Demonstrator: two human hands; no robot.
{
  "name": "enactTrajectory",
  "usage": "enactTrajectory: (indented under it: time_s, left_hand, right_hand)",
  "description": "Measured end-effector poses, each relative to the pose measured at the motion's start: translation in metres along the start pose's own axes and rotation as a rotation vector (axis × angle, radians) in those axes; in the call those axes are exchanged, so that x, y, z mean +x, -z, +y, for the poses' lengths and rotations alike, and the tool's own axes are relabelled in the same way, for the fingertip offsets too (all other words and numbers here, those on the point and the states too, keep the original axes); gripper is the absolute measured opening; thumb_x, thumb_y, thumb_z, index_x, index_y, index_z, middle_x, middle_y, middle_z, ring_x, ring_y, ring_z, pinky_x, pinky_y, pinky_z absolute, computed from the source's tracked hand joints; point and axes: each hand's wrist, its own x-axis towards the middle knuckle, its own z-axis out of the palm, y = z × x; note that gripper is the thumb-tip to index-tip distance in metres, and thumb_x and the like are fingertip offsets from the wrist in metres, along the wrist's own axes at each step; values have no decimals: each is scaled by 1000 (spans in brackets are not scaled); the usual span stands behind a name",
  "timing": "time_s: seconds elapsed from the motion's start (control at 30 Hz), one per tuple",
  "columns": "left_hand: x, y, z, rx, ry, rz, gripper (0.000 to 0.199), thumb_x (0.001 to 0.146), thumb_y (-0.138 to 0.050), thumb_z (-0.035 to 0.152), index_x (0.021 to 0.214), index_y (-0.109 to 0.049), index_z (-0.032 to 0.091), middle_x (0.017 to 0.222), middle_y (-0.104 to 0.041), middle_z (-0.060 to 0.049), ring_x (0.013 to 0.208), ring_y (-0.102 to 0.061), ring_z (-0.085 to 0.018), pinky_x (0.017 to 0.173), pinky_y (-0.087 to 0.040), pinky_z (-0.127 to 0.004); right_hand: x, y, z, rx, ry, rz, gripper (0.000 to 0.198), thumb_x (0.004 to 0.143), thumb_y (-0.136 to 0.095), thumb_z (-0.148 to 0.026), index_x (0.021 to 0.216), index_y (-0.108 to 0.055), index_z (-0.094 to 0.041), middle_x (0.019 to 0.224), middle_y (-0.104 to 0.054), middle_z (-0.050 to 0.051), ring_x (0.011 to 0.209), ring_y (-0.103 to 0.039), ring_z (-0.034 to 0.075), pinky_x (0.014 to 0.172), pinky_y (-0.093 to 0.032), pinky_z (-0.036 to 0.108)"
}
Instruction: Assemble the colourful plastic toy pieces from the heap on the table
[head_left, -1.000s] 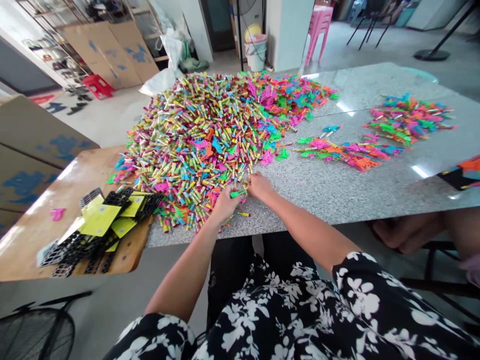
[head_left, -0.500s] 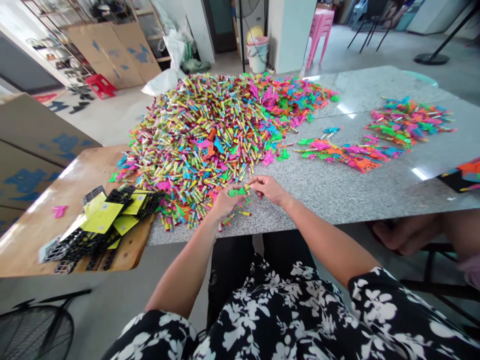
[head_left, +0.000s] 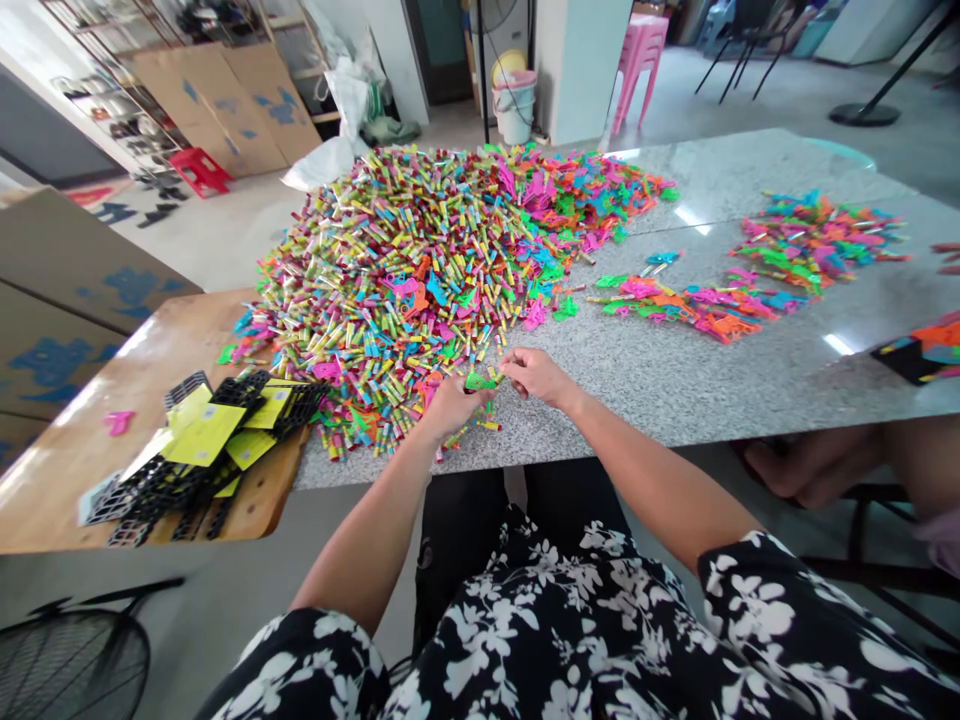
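Note:
My left hand (head_left: 452, 403) pinches a small green plastic toy gun (head_left: 478, 382), held just above the table's front edge. My right hand (head_left: 537, 376) is closed, with thumb and fingertips at the toy's right end on a little yellow tube (head_left: 500, 375) that is mostly hidden by the fingers. Behind both hands rises a large pile of small striped tubes (head_left: 390, 250) in yellow, red and blue. Loose tubes and a few coloured toys lie close around the left hand.
Finished-looking rows of coloured toys (head_left: 705, 308) lie to the right, with another heap (head_left: 821, 240) beyond. Black plastic frames with yellow cards (head_left: 206, 435) cover the wooden board (head_left: 262, 515) at left. Another person's hand (head_left: 949, 258) shows at the right edge.
The green toy gun has shifted slightly right and up, tilting a little in my left hand. My right hand stays at its end. Another person's fingers have appeared at the far right.

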Motion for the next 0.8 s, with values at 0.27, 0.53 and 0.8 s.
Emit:
enactTrajectory:
  time_s: [0.27, 0.53, 0.8]
  left_hand:
    - [9, 4, 7, 260, -81, -141, 25, 72, -79, 30, 56, -63, 21, 53, -54, 3, 55, -45, -13, 55, -31, -26]
    - [28, -15, 19, 268, -142, -458, 16, 70, -81, 28, 58, -72, 23, 55, -61, 3, 52, -53, -16, 54, -36, -27]
    - [123, -62, 45, 248, -174, -104, 40, 73, -90, 31, 111, -81, 22, 106, -81, -11, 100, -75, -31, 93, -54, -37]
  right_hand:
    - [-6, 3, -12, -227, 168, -92, 20, 95, -61, -40, 89, -64, -22, 66, -58, -4, 58, -51, 13, 58, -39, 25]
    - [-22, 14, 10, -26, 7, -119, 28, 93, -62, -52, 87, -59, -25, 54, -49, -7, 47, -47, 14, 50, -39, 25]
    - [-51, 175, 15, 223, -45, 720, 19, 80, -73, -38, 81, -64, -22, 53, -52, -7, 44, -49, 12, 41, -41, 22]
